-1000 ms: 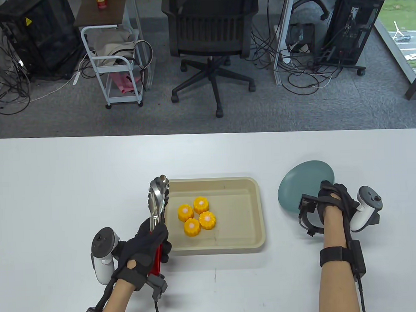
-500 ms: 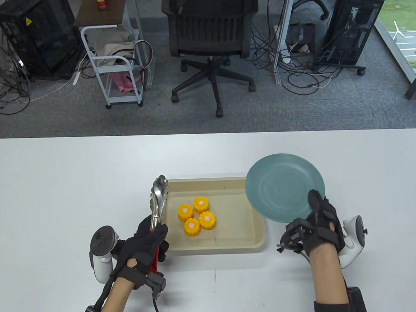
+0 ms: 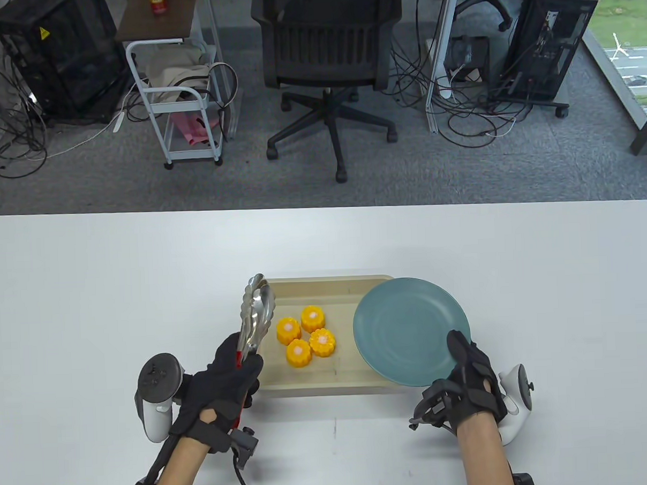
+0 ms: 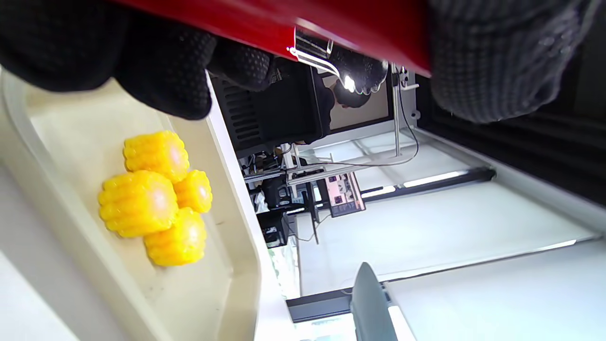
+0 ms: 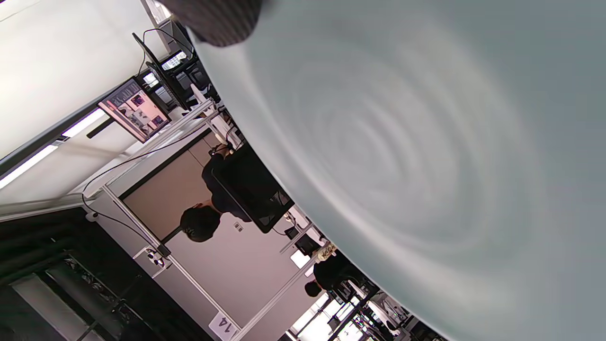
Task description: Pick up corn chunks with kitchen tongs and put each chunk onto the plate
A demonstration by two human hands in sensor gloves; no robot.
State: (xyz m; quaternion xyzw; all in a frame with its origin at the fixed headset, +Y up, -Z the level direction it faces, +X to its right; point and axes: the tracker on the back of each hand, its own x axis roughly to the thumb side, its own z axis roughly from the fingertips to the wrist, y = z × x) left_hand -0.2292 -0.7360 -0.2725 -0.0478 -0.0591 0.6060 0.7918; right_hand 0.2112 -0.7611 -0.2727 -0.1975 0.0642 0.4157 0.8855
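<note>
- My left hand (image 3: 222,389) is wrapped around the red handle end of the tongs (image 3: 254,318), fingers curled tight so the tool points away from me along the tray's left edge.
- The metal tips of the tongs lie nearly pressed together and grip nothing; they hang just left of the corn, ready, I judge, to spread and drop over a piece.
- The four corn chunks (image 3: 306,337) sit bunched together, touching, in the left half of the tray (image 3: 325,290). None is on the plate yet.
- My right hand (image 3: 471,378) pinches the near right rim of the plate (image 3: 408,330), thumb on top. How the fingers lie beneath I cannot tell.
- I hold the plate above the tray's right part, covering that end, so each piece will have only a short trip from the pile.
- The wrist camera on my left shows the plate edge-on beyond the tray, so it seems lifted rather than resting.
- Next I would open the tips around the nearest chunk; the tight cluster may make a neighbour roll.
</note>
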